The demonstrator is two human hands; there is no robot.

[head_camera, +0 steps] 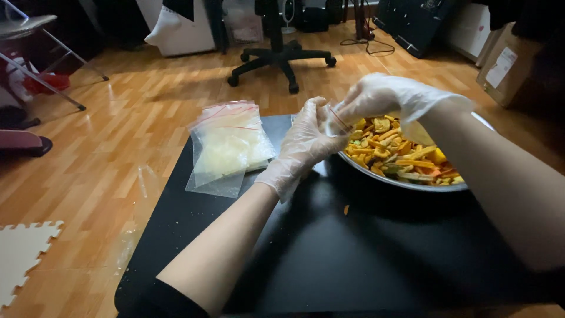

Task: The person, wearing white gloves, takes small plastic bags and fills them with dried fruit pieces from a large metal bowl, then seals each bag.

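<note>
Dim indoor light, brightest on the wooden floor (147, 100) beyond the black table (353, 253), where a pale sheen suggests a source from the far side. The table's near half sinks into deep shadow. Wide-angle bending stretches the edges; the forearms nearest the camera look soft, the far background murky

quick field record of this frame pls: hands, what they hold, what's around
left hand: gloved, pinching the small clear zip bag
right hand: gloved, pinching the same bag's top edge
bowl: metal, holds orange-yellow mixed snack pieces, under the right hand
bag pile: clear zip bags, left of the hands
table: black; one crumb on it
background: office chair, wood floor
</note>
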